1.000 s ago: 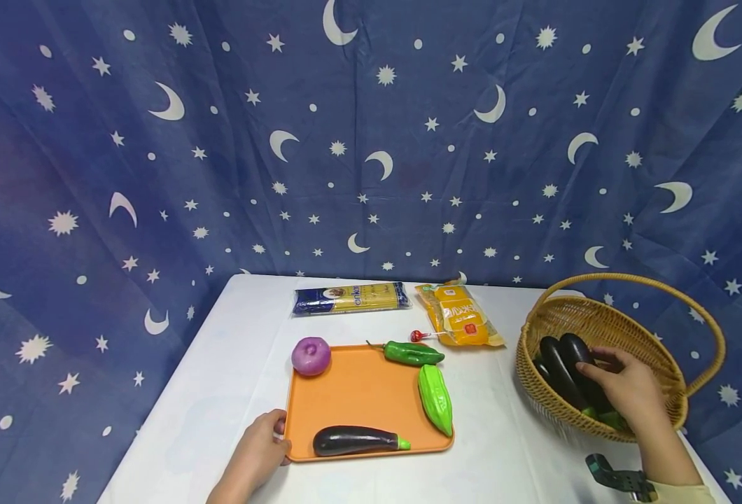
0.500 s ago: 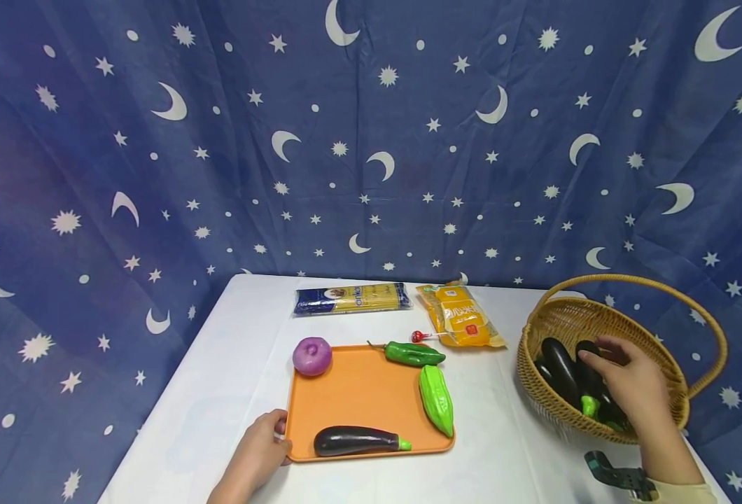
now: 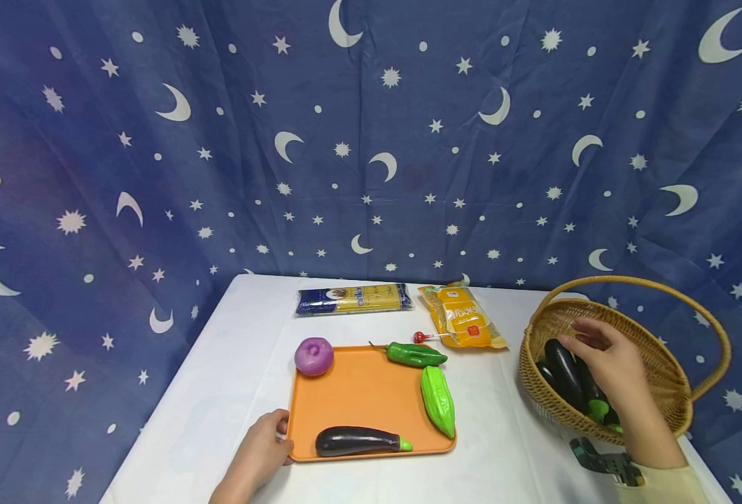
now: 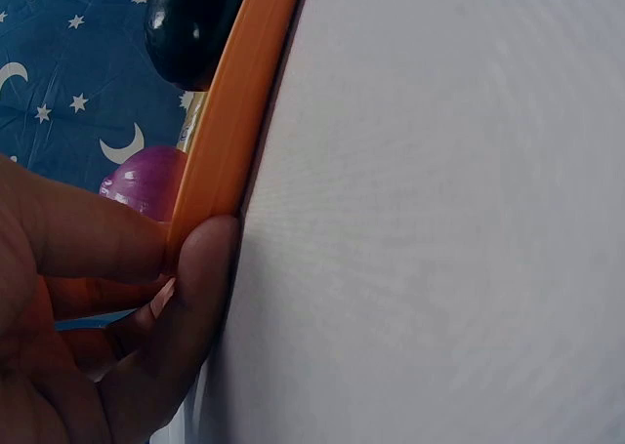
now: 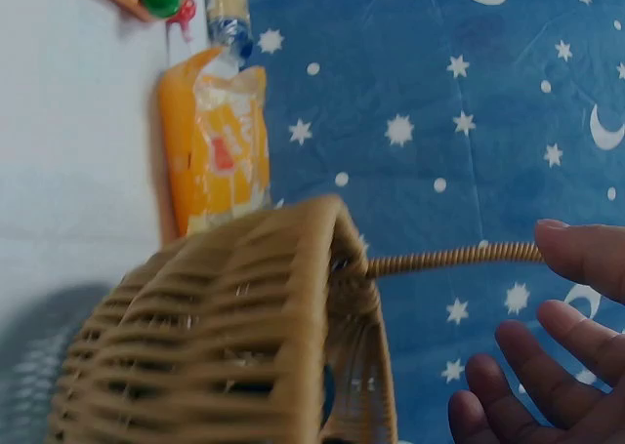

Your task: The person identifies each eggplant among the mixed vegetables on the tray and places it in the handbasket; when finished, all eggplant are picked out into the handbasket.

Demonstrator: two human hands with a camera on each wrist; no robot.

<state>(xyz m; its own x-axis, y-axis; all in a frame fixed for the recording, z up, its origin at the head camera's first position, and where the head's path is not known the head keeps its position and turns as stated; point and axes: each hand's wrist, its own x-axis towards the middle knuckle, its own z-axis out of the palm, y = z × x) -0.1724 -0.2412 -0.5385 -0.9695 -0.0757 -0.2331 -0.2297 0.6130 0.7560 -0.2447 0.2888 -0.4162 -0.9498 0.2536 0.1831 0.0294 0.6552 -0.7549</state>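
My left hand (image 3: 259, 448) pinches the near left corner of an orange tray (image 3: 371, 392); in the left wrist view thumb and fingers (image 4: 210, 259) grip its rim. On the tray lie a dark eggplant (image 3: 355, 441) along the near side and a light green ridged vegetable (image 3: 437, 400) at the right. A purple onion (image 3: 313, 356) and a green pepper (image 3: 415, 354) sit at its far corners. My right hand (image 3: 607, 360) is over a wicker basket (image 3: 670, 367) holding several eggplants (image 3: 563, 371). Its fingers (image 5: 547, 366) are loosely bent with nothing between them.
The basket's tall handle (image 3: 629, 278) arches over its far side. Behind the tray lie a blue and yellow pasta packet (image 3: 355, 299), an orange bag (image 3: 462, 315) and a red lollipop (image 3: 419, 337). A starry blue curtain (image 3: 371, 140) hangs behind the white table (image 3: 484, 434).
My right hand has let go of an eggplant, which now lies lower in the basket, and has risen slightly to the left. My left hand stays at the tray corner.
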